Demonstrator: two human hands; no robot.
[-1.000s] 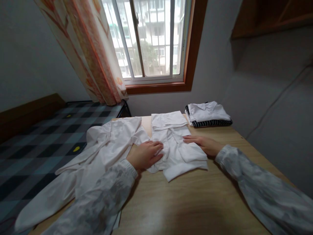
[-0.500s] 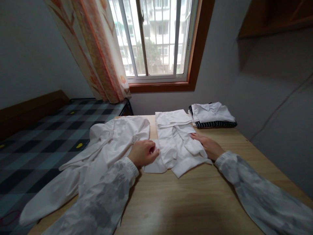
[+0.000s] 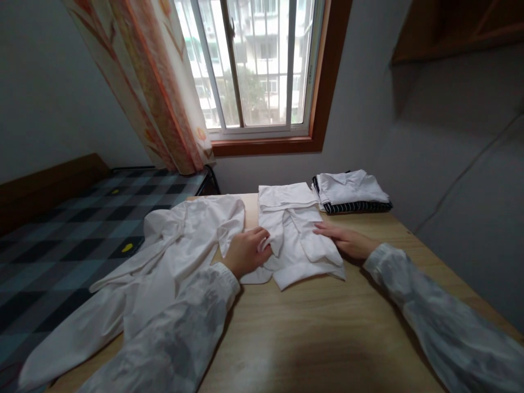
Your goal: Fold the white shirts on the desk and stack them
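A partly folded white garment (image 3: 295, 237) lies on the wooden table in front of me, its upper part flat and its lower part creased in loose folds. My left hand (image 3: 248, 251) is closed at the garment's left side, thumb and fingers pinching a raised bit of its cloth. On the right side my right hand (image 3: 346, 240) rests with fingers stretched out, the fingertips touching the fabric. Left of my left hand spreads a second white garment (image 3: 192, 234), rumpled, with a long sleeve hanging toward the near left table edge.
At the table's far right sits a folded stack of clothes (image 3: 352, 188), white on top of black-and-white striped. A checked bed (image 3: 77, 234) stands to the left. Behind the wooden table (image 3: 286, 338) are a window (image 3: 262, 65) and a curtain (image 3: 151, 82). A wall shelf (image 3: 454, 33) hangs upper right.
My left hand has moved slightly up and now pinches cloth at the garment's left side, lifting it a little. My right hand stays on the right side. The view has shifted slightly.
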